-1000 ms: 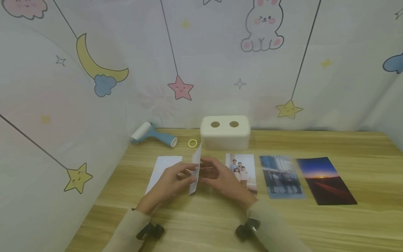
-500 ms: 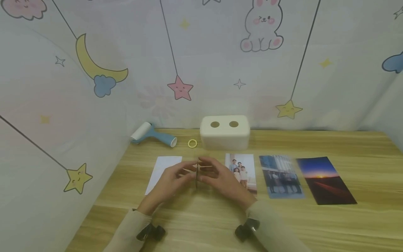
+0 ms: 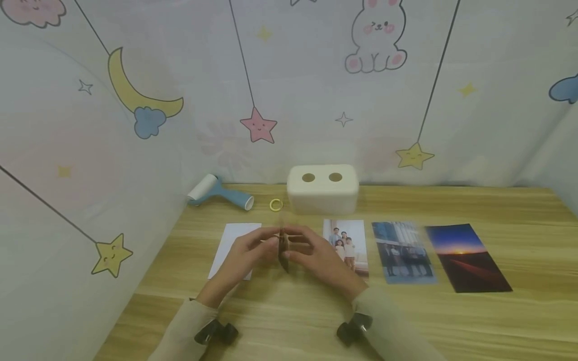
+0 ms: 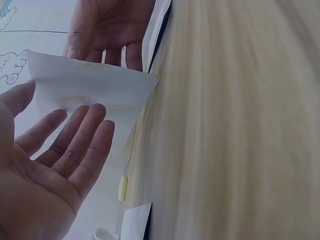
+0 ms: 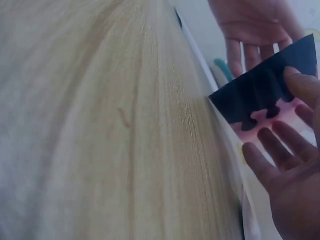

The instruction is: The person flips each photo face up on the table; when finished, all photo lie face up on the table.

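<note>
From the head view I see the left hand (image 3: 246, 253) and right hand (image 3: 322, 255) balancing a photo (image 3: 283, 250) upright between them over the desk (image 3: 280, 321), a white sheet (image 3: 231, 240) and a family picture (image 3: 346, 243) lying either side. The left wrist view shows relaxed, outstretched fingers (image 4: 84, 137) against its white back. At the right wrist, the thumb (image 5: 302, 84) rests on its dark-and-pink front, fingers loosely extended.

a pale backdrop (image 3: 311, 100) printed with stars (image 3: 258, 126), a moon (image 3: 121, 84) and a rabbit (image 3: 377, 37) rises behind a wood-grained table (image 3: 519, 323).
</note>
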Action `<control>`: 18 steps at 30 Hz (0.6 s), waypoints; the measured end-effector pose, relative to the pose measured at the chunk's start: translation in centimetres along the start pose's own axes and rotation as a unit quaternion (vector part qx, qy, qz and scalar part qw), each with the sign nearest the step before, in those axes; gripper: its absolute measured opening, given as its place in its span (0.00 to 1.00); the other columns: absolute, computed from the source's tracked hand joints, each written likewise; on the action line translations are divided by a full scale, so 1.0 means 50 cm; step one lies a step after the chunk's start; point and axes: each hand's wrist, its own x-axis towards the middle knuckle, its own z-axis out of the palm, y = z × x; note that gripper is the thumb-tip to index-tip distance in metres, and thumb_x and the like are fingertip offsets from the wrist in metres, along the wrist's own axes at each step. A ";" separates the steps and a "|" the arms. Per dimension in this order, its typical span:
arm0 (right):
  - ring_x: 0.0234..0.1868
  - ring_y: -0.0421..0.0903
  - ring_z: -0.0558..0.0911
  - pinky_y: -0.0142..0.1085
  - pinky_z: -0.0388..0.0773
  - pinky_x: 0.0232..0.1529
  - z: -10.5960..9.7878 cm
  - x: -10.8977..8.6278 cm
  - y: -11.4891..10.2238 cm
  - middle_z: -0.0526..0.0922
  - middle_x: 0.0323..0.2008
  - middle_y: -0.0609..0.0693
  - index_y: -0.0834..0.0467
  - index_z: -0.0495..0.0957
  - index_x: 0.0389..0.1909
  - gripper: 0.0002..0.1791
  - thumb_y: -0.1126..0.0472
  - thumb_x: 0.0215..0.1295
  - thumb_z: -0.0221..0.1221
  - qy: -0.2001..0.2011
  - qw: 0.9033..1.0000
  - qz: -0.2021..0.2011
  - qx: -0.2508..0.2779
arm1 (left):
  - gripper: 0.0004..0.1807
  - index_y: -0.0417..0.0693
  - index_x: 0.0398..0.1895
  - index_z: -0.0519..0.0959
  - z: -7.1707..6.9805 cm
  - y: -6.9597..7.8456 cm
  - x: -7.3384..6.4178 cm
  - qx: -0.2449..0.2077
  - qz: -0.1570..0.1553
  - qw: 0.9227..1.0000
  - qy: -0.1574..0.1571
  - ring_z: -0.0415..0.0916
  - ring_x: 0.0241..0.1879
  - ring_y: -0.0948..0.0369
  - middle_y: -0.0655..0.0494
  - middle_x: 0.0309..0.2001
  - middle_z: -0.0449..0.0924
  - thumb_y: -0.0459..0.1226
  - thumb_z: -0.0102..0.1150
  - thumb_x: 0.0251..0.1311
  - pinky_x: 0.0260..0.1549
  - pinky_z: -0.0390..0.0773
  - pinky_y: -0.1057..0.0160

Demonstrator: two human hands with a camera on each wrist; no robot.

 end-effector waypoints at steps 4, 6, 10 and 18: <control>0.70 0.54 0.77 0.46 0.74 0.69 0.000 0.001 0.002 0.74 0.72 0.47 0.48 0.72 0.75 0.32 0.59 0.72 0.69 0.000 1.000 -0.009 0.004 | 0.21 0.43 0.69 0.79 0.001 0.006 0.000 -0.009 -0.010 1.000 0.004 0.85 0.50 0.52 0.42 0.61 0.83 0.42 0.57 0.80 0.47 0.87 0.52; 0.69 0.55 0.77 0.46 0.75 0.68 -0.001 0.001 0.003 0.74 0.72 0.49 0.49 0.72 0.74 0.32 0.60 0.72 0.69 0.001 1.000 -0.012 0.005 | 0.21 0.43 0.69 0.79 0.001 0.008 0.001 -0.009 -0.011 1.000 0.006 0.85 0.50 0.52 0.43 0.62 0.82 0.42 0.57 0.80 0.47 0.87 0.52; 0.68 0.58 0.78 0.48 0.76 0.68 -0.001 0.000 0.004 0.75 0.70 0.54 0.52 0.72 0.74 0.32 0.60 0.72 0.69 0.003 1.000 -0.016 0.006 | 0.22 0.41 0.68 0.79 0.001 0.009 0.002 -0.009 -0.011 1.000 0.008 0.85 0.50 0.53 0.42 0.63 0.82 0.42 0.57 0.79 0.47 0.87 0.53; 0.68 0.60 0.78 0.50 0.76 0.67 -0.002 0.001 0.005 0.75 0.70 0.56 0.55 0.72 0.74 0.31 0.61 0.72 0.69 0.002 1.000 -0.024 0.008 | 0.22 0.35 0.67 0.78 -0.001 0.004 0.004 -0.012 -0.002 1.000 0.010 0.85 0.49 0.56 0.38 0.63 0.81 0.38 0.57 0.78 0.46 0.87 0.55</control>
